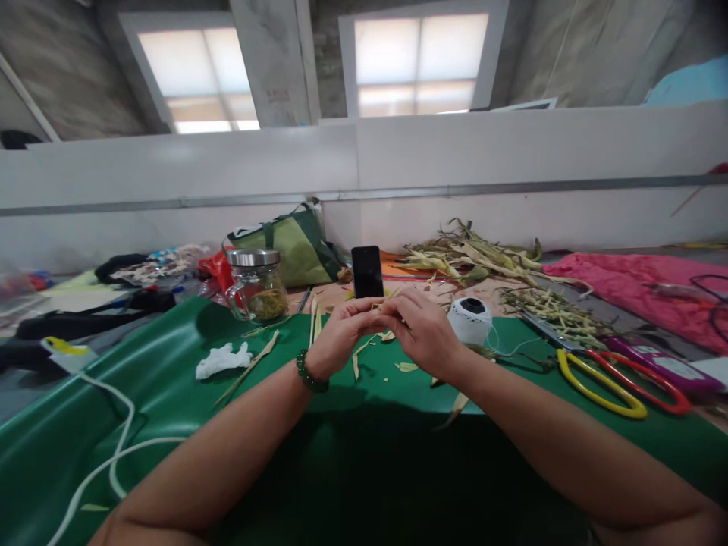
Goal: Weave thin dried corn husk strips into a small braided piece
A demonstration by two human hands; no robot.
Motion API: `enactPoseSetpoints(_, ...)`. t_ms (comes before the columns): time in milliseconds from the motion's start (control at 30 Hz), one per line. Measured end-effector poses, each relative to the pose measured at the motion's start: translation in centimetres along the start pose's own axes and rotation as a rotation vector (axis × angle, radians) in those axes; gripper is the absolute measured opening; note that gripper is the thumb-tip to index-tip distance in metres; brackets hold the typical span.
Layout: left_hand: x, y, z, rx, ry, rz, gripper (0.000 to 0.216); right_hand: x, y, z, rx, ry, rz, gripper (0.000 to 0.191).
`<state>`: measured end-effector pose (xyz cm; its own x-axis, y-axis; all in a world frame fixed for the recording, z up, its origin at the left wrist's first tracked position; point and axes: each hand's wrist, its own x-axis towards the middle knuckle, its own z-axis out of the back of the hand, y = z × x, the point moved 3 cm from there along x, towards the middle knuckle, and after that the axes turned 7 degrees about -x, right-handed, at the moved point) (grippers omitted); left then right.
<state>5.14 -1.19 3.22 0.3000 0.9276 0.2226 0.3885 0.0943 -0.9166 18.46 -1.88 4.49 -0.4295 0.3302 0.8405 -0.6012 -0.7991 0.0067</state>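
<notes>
My left hand, with a green bead bracelet at the wrist, is closed in a pinch above the green mat. Close against it, my right hand pinches too. Between the fingertips shows a little of a pale husk strip; most of it is hidden by the fingers. Just behind the hands a black phone stands upright. A white spool of thread is to the right of my right hand, its loose end trailing on the mat. Husk scraps lie below the hands.
Scissors with yellow and red handles lie at right, near a husk pile and a pink cloth. At left are a glass mug, crumpled white tissue and a white cable. A green bag stands behind.
</notes>
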Motion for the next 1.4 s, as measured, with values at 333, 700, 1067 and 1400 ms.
enactPoseSetpoints(333,-0.2,-1.2,0.1,0.319,0.083,-0.161,0.033,0.6,-1.1,0.0,0.509,0.2,-0.432,0.023)
enactPoseSetpoints(700,-0.1,-1.0,0.3,0.347,0.0,-0.234,0.034,0.6,-1.0,-0.9,0.826,0.3,-0.616,0.028)
enactPoseSetpoints(1067,0.1,-1.4,0.5,0.332,0.062,-0.142,0.038,1.0,-2.3,0.5,0.506,0.1,-0.448,0.031)
enactPoseSetpoints(1400,0.5,-1.1,1.6,0.395,-0.088,-0.258,0.032,0.5,0.2,2.0,-0.24,0.006,0.18,0.024)
